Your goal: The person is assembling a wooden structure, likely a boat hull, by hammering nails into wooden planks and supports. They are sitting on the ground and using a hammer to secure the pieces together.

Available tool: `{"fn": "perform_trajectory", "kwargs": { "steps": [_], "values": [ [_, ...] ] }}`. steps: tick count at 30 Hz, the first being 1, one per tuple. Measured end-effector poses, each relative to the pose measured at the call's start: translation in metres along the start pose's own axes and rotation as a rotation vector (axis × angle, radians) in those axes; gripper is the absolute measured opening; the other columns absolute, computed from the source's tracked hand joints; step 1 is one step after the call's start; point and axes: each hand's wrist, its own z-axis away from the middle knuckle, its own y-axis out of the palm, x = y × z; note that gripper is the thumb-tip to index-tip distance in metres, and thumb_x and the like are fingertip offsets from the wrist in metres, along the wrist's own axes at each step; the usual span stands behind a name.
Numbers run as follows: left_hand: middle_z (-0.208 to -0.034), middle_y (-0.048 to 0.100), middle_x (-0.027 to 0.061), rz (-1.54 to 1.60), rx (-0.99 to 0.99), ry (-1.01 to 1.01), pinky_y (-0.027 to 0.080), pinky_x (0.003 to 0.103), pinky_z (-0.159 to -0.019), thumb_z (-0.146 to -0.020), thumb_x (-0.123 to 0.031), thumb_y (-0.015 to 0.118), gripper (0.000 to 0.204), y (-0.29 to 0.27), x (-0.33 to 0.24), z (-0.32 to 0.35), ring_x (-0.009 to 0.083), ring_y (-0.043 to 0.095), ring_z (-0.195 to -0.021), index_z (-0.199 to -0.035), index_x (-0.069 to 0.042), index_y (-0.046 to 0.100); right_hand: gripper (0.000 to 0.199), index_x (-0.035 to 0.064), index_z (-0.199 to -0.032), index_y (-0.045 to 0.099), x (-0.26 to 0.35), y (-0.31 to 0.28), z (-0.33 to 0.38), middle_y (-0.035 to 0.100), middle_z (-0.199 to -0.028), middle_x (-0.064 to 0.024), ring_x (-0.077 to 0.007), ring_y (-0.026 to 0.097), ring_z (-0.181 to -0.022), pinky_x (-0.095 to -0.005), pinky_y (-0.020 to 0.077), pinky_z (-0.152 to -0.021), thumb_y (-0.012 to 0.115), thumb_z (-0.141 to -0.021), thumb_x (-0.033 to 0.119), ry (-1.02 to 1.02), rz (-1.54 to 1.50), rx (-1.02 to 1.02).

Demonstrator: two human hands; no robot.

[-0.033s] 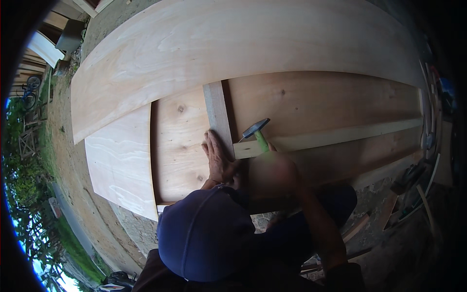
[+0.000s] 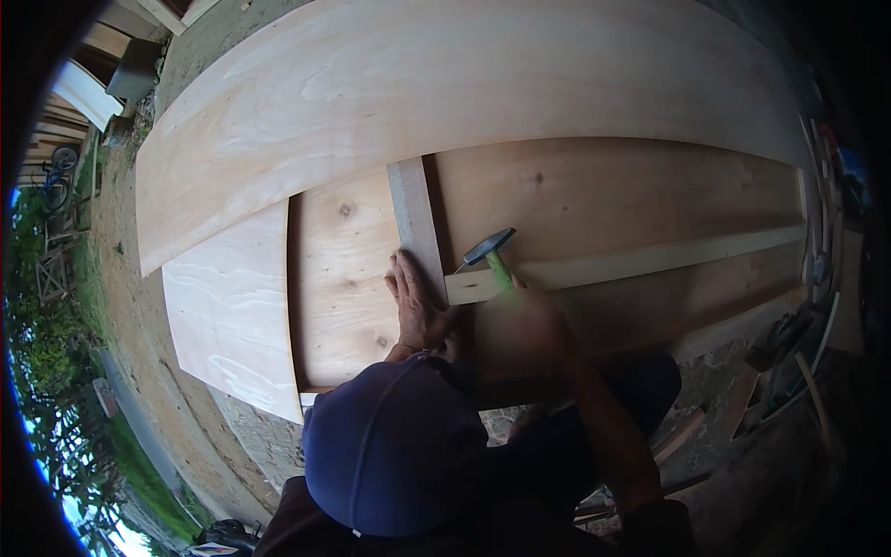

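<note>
My left hand (image 2: 418, 306) lies with fingers stretched along the left side of a wooden crosspiece (image 2: 410, 190), partly over the plywood panel (image 2: 345, 251). My right hand (image 2: 520, 325) is blurred, but its fingers wrap the green handle of a hammer (image 2: 489, 245). The hammer's dark head is over the left end of a pale lengthwise batten (image 2: 640, 267), close to where it meets the crosspiece. A thin nail-like line (image 2: 459, 268) shows under the head's left tip; whether they touch, I cannot tell.
A large plywood sheet (image 2: 464, 84) covers the far side of the frame, and a smaller sheet (image 2: 232, 297) its left end. Rounded blue cloth (image 2: 390, 446) hides the near edge. Wood scraps (image 2: 682, 434) lie at right on rough ground; a bicycle (image 2: 61, 172) stands far left.
</note>
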Motion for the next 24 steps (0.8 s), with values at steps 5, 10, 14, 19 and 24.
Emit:
{"fn": "perform_trajectory", "kwargs": {
  "steps": [5,10,14,19,24],
  "values": [
    [-0.16,0.008,0.0367,-0.012,-0.013,0.005,-0.001,0.062,-0.121,-0.07,-0.046,0.082,0.133,0.001,0.006,0.007,0.0499,0.002,-0.151,-0.154,0.01,-0.004,0.058,0.0011,-0.155,0.033,0.051,-0.021,-0.001,0.045,-0.064,0.0031,-0.0053,0.042,-0.058,-0.0239,0.0416,-0.056,0.05,-0.102,0.015,0.257,-0.311,-0.264],
    [-0.159,0.008,0.0373,-0.002,0.014,-0.004,-0.002,0.062,-0.12,-0.069,-0.047,0.082,0.135,-0.001,0.003,0.004,0.0497,0.001,-0.151,-0.154,0.01,-0.005,0.058,0.0012,-0.156,0.031,0.007,0.01,-0.004,0.046,-0.063,0.0028,-0.0044,0.042,-0.056,-0.0234,0.0404,-0.054,0.049,-0.102,0.015,-0.087,-0.057,-0.113],
    [-0.159,0.008,0.0376,0.015,-0.014,0.02,-0.002,0.062,-0.12,-0.07,-0.047,0.083,0.134,0.001,0.0,0.001,0.0496,0.001,-0.151,-0.154,0.01,-0.004,0.06,0.0004,-0.155,0.031,0.054,-0.035,-0.002,0.062,-0.072,-0.0103,-0.0129,0.055,-0.066,-0.0301,0.0497,-0.068,0.052,-0.1,0.014,0.307,-0.342,-0.18],
    [-0.159,0.007,0.0377,0.005,0.002,-0.004,-0.002,0.062,-0.12,-0.07,-0.047,0.083,0.133,0.001,0.0,0.003,0.0497,0.002,-0.151,-0.154,0.01,-0.003,0.06,0.0013,-0.155,0.032,0.023,-0.008,0.005,0.06,-0.074,-0.0103,-0.0145,0.054,-0.067,-0.0306,0.0491,-0.07,0.052,-0.1,0.015,0.236,-0.139,0.031],
    [-0.159,0.008,0.0376,-0.008,-0.009,0.035,-0.001,0.062,-0.12,-0.068,-0.048,0.083,0.135,0.005,0.006,0.001,0.05,0.002,-0.151,-0.155,0.01,-0.004,0.062,0.0068,-0.155,0.034,0.047,-0.016,0.002,0.052,-0.069,-0.0077,-0.0142,0.054,-0.069,-0.03,0.0481,-0.07,0.055,-0.099,0.02,0.255,-0.288,-0.41]
  ]
}}
